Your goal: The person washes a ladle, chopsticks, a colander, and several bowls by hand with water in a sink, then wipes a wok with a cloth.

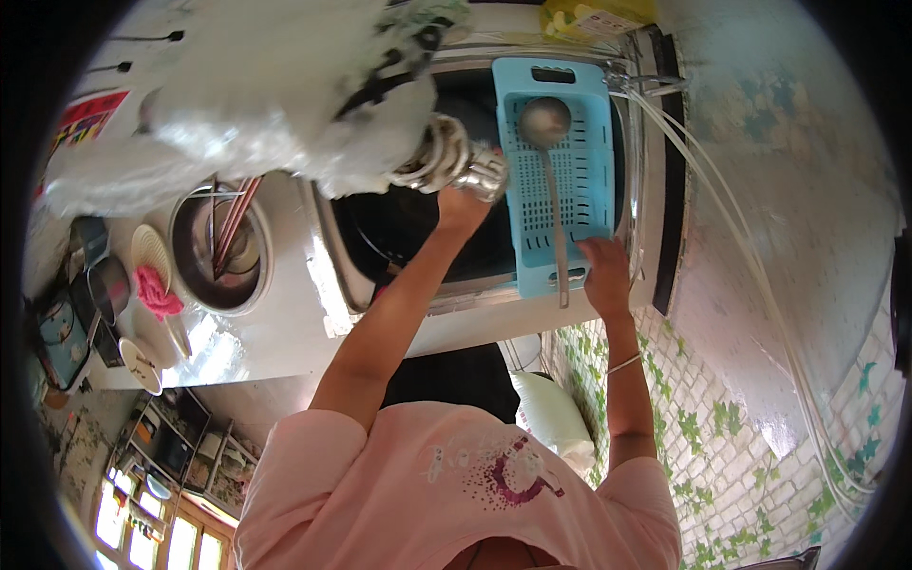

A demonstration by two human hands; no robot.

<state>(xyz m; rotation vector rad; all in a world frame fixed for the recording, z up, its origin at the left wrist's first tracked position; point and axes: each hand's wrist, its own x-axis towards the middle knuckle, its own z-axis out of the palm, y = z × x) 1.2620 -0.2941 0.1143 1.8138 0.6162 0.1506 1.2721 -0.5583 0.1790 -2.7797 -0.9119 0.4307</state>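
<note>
A light-blue perforated drain basket [595, 76] sits across the right part of a dark sink [375, 228]. In it lies a metal ladle [546, 123], bowl at the far end, its long handle reaching over the near rim. At the basket's near right corner, my right hand [605, 274] is closed on the rim. My left hand [463, 209] reaches over the sink, left of the basket, fingers closed at a shiny silvery object [484, 176]. What that object is, I cannot make out. Beside it hangs an off-white twisted bundle [432, 152], and much of my left fingers is hidden.
Large clear plastic sheeting [256, 104] hangs over the back left. On the left counter stands a steel bowl [180, 252] holding chopsticks, near a pink cloth [155, 293]. Taps [655, 85] with white hoses [731, 209] are at right. A yellow package [598, 17] lies behind.
</note>
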